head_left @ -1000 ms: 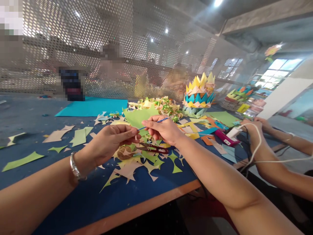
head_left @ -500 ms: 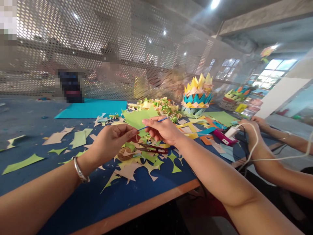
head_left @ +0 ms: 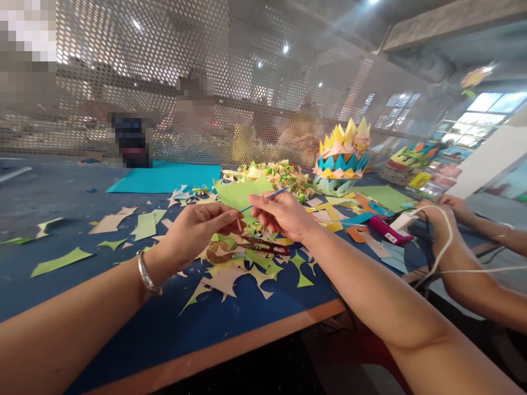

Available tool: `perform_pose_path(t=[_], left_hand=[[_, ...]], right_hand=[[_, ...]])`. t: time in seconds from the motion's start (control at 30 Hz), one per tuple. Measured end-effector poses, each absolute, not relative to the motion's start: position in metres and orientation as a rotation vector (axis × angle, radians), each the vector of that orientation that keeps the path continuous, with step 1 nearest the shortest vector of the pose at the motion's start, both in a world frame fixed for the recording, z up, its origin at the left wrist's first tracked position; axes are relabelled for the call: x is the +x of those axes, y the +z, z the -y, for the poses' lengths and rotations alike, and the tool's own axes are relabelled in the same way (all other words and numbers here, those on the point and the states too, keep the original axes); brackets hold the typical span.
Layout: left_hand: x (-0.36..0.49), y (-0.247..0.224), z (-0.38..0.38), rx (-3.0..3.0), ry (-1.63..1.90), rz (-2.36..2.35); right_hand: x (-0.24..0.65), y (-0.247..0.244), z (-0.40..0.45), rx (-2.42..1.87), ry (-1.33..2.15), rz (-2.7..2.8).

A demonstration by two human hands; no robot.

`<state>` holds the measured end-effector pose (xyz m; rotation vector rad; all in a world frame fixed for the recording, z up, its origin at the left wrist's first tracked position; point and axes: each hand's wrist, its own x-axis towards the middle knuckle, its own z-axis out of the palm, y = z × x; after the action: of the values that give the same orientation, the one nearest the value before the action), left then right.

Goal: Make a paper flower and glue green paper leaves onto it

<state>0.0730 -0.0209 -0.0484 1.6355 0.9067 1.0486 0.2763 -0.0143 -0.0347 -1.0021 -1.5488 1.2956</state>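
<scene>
A thin blue stick runs between my two hands above the paper scraps. My right hand pinches it between thumb and fingers, its far end sticking out past the hand. Thumb and forefinger of my left hand are pressed together at its lower left end, with a small pale paper strip hanging at the fingertips. Below the hands lie dark red thread snips and a round brown object, partly covered by scraps. Behind my right hand is a notched green paper sheet.
Folded paper pieces are heaped behind my hands. A tiered paper crown stands beyond. Turquoise paper lies at the back left. At right are a magenta power strip, a white cable and another person's hands.
The view has shifted a little, so the scene sits further right. Both hands keep nearly the same pose on the stick.
</scene>
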Motion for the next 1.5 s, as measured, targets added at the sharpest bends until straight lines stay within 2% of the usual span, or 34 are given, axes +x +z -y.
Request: perform_pose_path(t=[0.3,0.6,0.8,1.2,1.5], left_hand=[[0.076,-0.052,0.017,1.42,1.175,-0.915],[0.078,-0.054,0.019,1.464,1.185,-0.971],[0.076,-0.051,0.019,1.702,1.199,-1.065],[0.071,-0.052,0.016,1.873,1.2,-1.064],[0.072,-0.051,0.016,1.643,1.13,-0.969]], right_hand=[[0.27,-0.041,0.017,-0.959,1.14,1.817],[0.267,-0.04,0.02,-0.978,1.079,1.84],[0.267,-0.042,0.019,-0.968,1.103,1.847],[0.266,-0.042,0.019,-0.955,1.135,1.749],[0.268,-0.04,0.017,-0.984,1.136,1.517]])
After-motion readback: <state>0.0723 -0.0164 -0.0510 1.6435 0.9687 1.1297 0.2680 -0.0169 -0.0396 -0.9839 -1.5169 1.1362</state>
